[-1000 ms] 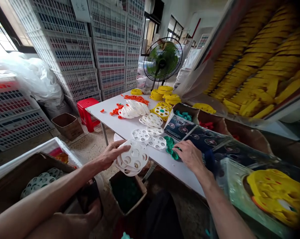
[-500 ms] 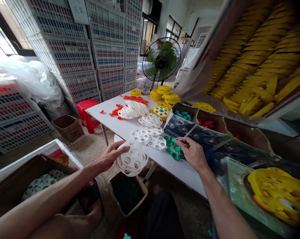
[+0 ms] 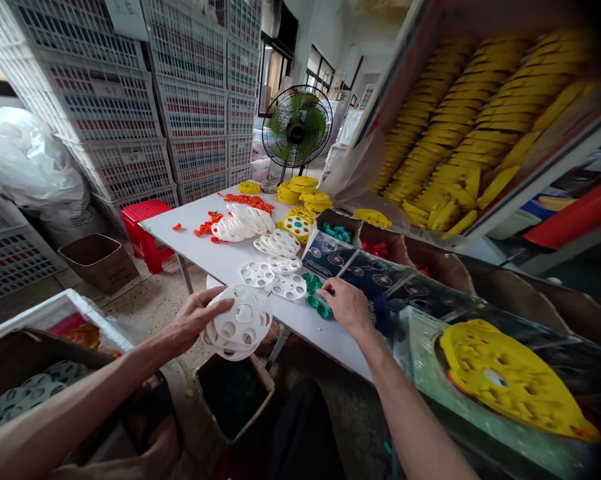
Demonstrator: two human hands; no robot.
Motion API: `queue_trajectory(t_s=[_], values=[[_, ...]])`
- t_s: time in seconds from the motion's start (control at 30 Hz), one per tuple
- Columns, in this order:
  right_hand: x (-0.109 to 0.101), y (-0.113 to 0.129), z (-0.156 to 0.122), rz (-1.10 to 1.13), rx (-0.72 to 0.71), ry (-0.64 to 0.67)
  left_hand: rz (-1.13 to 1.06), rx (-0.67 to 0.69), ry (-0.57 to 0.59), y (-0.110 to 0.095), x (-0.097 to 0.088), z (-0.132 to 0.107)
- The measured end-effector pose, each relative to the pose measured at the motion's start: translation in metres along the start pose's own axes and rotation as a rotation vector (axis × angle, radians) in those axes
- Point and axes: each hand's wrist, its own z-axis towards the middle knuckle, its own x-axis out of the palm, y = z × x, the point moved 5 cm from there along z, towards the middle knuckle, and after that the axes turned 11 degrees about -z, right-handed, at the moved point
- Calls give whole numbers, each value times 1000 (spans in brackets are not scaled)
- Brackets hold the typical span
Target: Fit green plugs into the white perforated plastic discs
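Right hand, raised in a pinch half a second ago, is down again on the green caps at frame centre, fingers curled; whether it grips one cannot be told. Left hand keeps its closed hold on the stacked white discs, left of centre at the surface edge, unmoved.
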Motion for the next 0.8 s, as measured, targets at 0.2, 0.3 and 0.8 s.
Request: queue_trajectory(t_s=[0.2, 0.3, 0.8], values=[[6, 1, 5, -118, -68, 34, 23, 7, -19, -1, 2, -1], [7, -1, 6, -144, -96, 45, 35, 9, -23, -1, 1, -1], [8, -4, 7, -240, -88, 71, 34, 9, -16, 4, -5, 3]])
